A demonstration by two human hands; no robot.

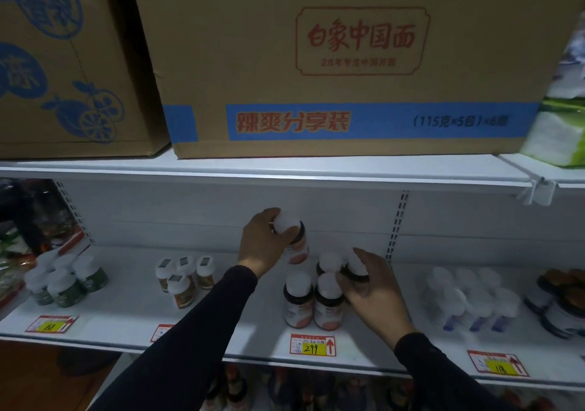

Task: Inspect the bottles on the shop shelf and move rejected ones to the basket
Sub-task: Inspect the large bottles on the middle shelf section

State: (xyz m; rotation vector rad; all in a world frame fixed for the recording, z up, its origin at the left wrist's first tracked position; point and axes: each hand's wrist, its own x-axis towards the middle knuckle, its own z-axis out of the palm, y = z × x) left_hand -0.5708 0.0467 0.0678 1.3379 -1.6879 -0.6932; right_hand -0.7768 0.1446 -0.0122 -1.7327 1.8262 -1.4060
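Note:
On the white shelf (247,322) stands a cluster of dark bottles with white caps and orange labels. My left hand (264,242) grips one such bottle (296,246) by its cap, lifted and tilted above the shelf at the back. My right hand (368,287) curls round the rear right bottle (356,268) of the cluster, fingers also touching the front right bottle (329,303). Another bottle (298,299) stands front left and one (329,263) behind. No basket is in view.
Green-label bottles (68,287) stand at left, small orange-label bottles (183,279) beside them, purple-label bottles (471,299) at right, dark jars (560,303) at far right. Price tags (312,344) line the shelf edge. Cardboard boxes (348,62) sit on the shelf above. A lower shelf holds more bottles (234,388).

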